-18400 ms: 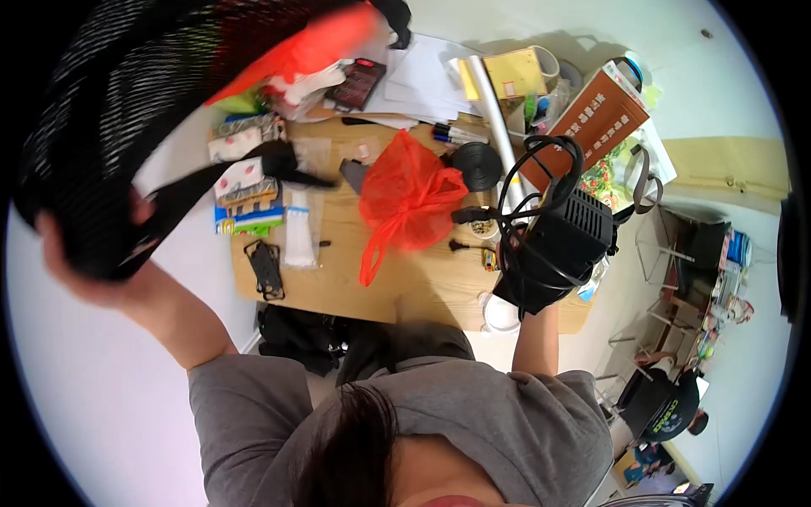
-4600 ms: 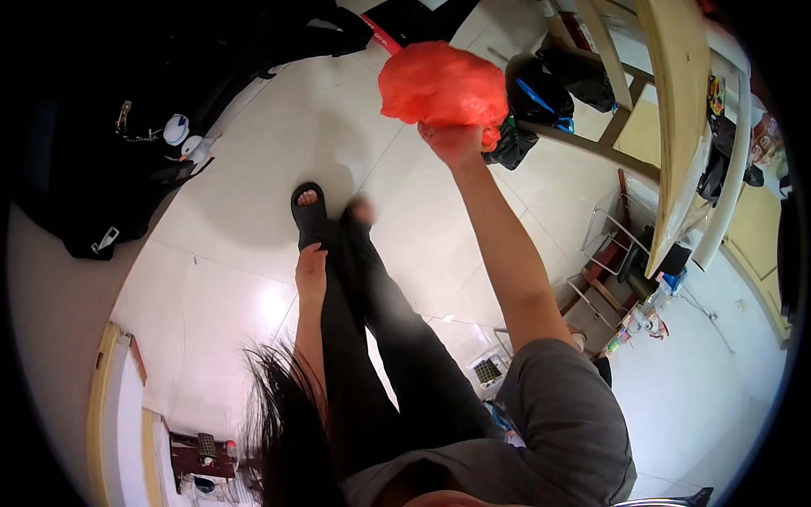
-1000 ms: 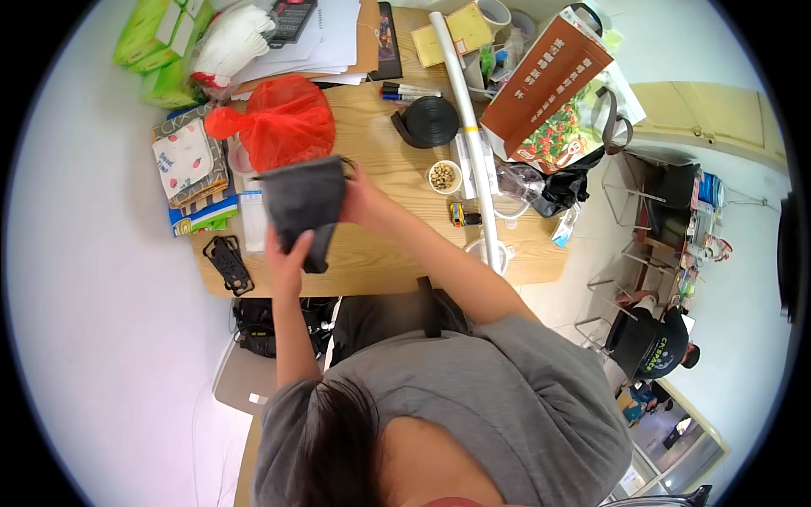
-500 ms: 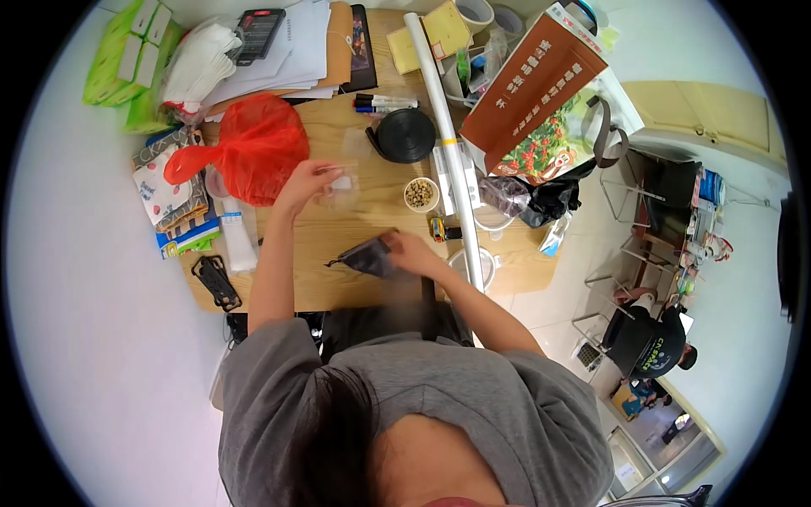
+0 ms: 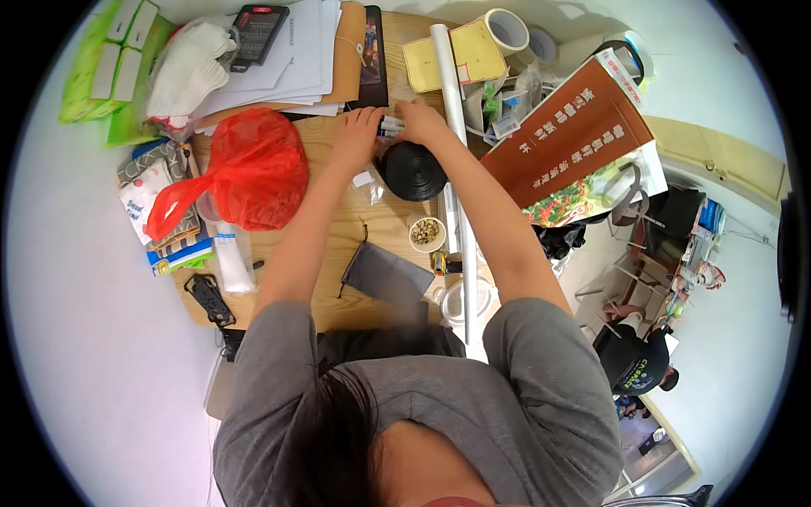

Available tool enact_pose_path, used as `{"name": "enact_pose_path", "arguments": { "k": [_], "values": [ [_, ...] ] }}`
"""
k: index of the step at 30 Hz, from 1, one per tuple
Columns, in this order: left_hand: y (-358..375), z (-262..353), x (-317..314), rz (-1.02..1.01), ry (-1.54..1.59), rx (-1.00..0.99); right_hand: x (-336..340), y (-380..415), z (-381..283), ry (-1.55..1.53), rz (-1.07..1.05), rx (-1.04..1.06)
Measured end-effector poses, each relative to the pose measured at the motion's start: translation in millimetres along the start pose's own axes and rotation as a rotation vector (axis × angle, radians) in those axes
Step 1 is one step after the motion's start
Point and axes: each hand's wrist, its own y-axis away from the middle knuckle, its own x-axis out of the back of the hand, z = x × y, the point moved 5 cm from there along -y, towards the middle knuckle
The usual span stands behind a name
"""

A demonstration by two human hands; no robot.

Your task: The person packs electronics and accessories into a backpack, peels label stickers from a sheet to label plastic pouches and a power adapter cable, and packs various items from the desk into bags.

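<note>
Several marker pens (image 5: 390, 127) lie at the back of the table, between my two hands. My left hand (image 5: 358, 135) closes round their left end, and my right hand (image 5: 421, 122) has its fingers bent round the right end. Just in front of them is a coiled black strap (image 5: 414, 171). A small clear plastic bag (image 5: 368, 188) with a white label lies below my left hand. Nearer to me, a grey drawstring pouch (image 5: 387, 272) is spread flat, its cord trailing left. A paper cup (image 5: 427, 234) of speckled beads or beans stands to its right.
A red plastic bag (image 5: 258, 169) sits at the left, near a phone-holder-like black frame (image 5: 209, 299). A long white tube (image 5: 456, 169) runs along the right, beside a large brown gift bag (image 5: 574, 135). Papers (image 5: 291, 68) lie at the back. Another person (image 5: 632, 359) sits far right.
Both hands have moved to the back of the table, onto the marker pens. My left hand has let go of the clear bag; my right hand has left the grey pouch, which now lies flat.
</note>
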Motion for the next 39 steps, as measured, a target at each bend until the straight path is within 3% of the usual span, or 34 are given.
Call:
{"name": "enact_pose_path", "arguments": {
  "k": [3, 5, 10, 11, 14, 15, 17, 21, 24, 25, 28, 29, 30, 32, 35, 36, 39],
  "values": [
    [-10.2, -3.0, -21.7, -0.146, -0.081, -0.019, 4.7, -2.8, 1.5, -0.054, -0.113, 0.043],
    [-8.9, -8.9, -30.6, -0.269, -0.14, -0.05, 8.4, -5.5, 19.0, -0.136, -0.024, 0.045],
    [13.3, -27.1, 3.1, -0.314, 0.173, 0.015, 9.7, -15.2, 34.9, -0.268, 0.067, -0.05],
    [19.8, -32.7, 11.2, -0.302, 0.213, 0.039, 0.3, -23.2, 34.8, -0.254, -0.07, -0.042],
    [43.1, -42.5, 55.9, -0.197, 0.328, 0.323, -6.4, -13.1, 20.6, 0.168, 0.099, -0.052],
    [50.0, -50.3, 62.8, -0.179, 0.349, 0.435, -11.5, -12.6, 21.0, 0.062, -0.059, -0.125],
    [61.8, -65.0, 70.5, -0.143, 0.394, 0.662, -8.6, -5.9, 15.8, 0.103, -0.049, -0.227],
    [39.7, -63.8, 75.9, -0.005, 0.573, 0.741, -1.6, -3.0, 19.4, 0.096, -0.059, -0.271],
    [-10.4, -60.5, 57.7, 0.023, 0.659, 0.705, -3.8, -18.7, 35.2, -0.244, -0.056, -0.39],
    [-24.9, -59.3, 51.3, 0.045, 0.726, 0.724, -3.2, -28.6, 39.7, -0.32, 0.002, -0.343],
    [-50.3, -43.8, 58.9, 0.345, 0.648, 0.48, 1.1, -63.1, 54.7, -0.629, 0.251, -0.234],
    [-45.5, -52.0, 43.0, 0.235, 0.656, 0.498, 0.0, -74.6, 56.7, -0.781, 0.38, -0.211],
    [-35.2, -53.3, 29.2, 0.12, 0.628, 0.355, 0.3, -79.0, 58.3, -0.931, 0.51, -0.186],
    [-10.8, -48.6, 2.8, -0.11, 0.565, 0.069, 15.6, -81.0, 46.3, -0.618, 0.528, -0.084],
    [20.0, -28.6, 7.9, -0.037, 0.193, 0.003, 18.6, -61.7, 35.5, -0.275, 0.522, -0.053],
    [23.8, -36.1, 4.5, -0.033, 0.284, 0.133, 18.4, -50.5, 29.7, -0.183, 0.515, -0.056],
    [38.2, -58.2, 1.5, -0.003, 0.685, 0.494, 29.9, -10.8, 16.7, -0.515, 0.29, -0.024]
  ]
}}
